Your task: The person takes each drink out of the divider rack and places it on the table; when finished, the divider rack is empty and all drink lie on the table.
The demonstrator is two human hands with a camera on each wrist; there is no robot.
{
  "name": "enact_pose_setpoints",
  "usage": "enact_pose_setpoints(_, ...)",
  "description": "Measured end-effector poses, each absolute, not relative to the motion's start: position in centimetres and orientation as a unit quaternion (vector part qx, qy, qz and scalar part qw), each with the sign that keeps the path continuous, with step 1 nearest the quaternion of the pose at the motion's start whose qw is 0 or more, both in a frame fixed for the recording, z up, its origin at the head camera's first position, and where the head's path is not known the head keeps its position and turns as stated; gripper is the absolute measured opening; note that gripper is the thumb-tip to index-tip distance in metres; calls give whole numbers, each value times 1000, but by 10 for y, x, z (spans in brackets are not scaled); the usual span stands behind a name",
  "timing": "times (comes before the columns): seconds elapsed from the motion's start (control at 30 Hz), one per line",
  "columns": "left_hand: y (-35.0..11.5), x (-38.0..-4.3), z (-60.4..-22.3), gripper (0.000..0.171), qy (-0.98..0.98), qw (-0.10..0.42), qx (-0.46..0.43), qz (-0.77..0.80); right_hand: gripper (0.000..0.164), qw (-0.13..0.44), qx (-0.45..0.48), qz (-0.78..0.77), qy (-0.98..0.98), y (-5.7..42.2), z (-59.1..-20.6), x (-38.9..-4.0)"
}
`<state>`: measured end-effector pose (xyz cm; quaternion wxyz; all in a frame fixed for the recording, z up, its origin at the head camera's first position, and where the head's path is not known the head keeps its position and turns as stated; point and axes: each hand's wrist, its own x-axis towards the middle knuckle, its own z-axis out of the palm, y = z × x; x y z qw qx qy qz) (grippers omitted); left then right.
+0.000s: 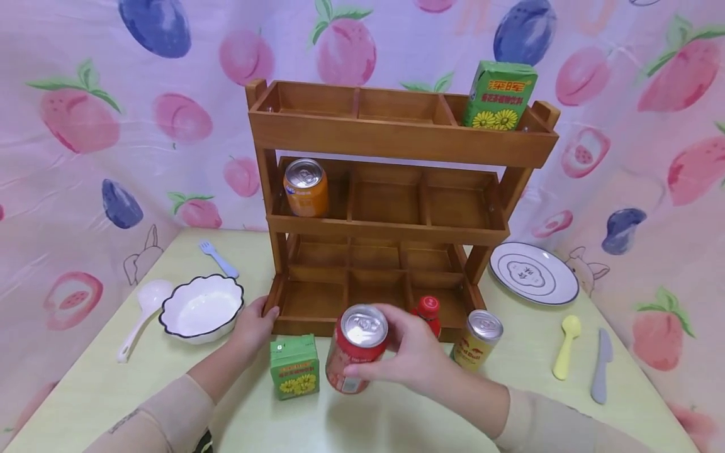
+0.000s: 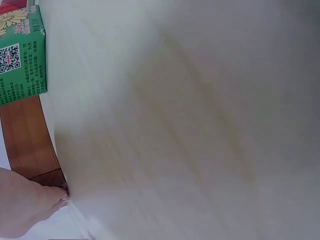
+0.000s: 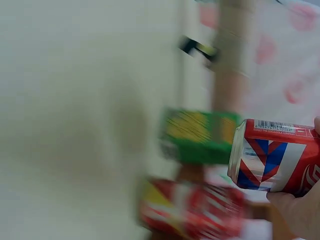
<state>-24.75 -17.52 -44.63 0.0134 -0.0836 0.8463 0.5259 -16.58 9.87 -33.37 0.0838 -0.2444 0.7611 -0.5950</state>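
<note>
My right hand (image 1: 416,352) holds a red soda can (image 1: 358,349) in the air in front of the wooden rack, thumb on its near side. The right wrist view has the can (image 3: 280,157) lying sideways in the picture, partly covered by the fingers. At the rack's (image 1: 402,135) lower left front corner, my left hand (image 1: 255,324) grips the wood. Between both arms a green drink carton (image 1: 296,368) stands on the table. A small red bottle (image 1: 429,308) is partly hidden behind my right hand; beside it stands a gold Red Bull can (image 1: 477,340).
An orange can (image 1: 306,189) sits in the middle tier's left compartment, another green carton (image 1: 500,94) in the top tier's right one. Left are a white bowl (image 1: 202,307), a ladle (image 1: 144,311) and a fork (image 1: 219,258); right, a plate (image 1: 533,274), yellow spoon (image 1: 566,346) and knife (image 1: 602,365).
</note>
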Motion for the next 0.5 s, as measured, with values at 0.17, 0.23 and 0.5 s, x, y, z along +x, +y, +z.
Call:
enact_pose_setpoints(0.17,-174,-248,-446,45,846,9,-79,528,61,132,-246,-559,781,89,-376,-158)
enact_pose_setpoints(0.23,-174,-248,-447,45,845,11,-80,528,62,157,-242,-558,778,88,-385,-157)
enact_pose_setpoints(0.5,-175,-247,-446,44,845,8,-84,527,62,190,-246,-570,761,84,-403,-158)
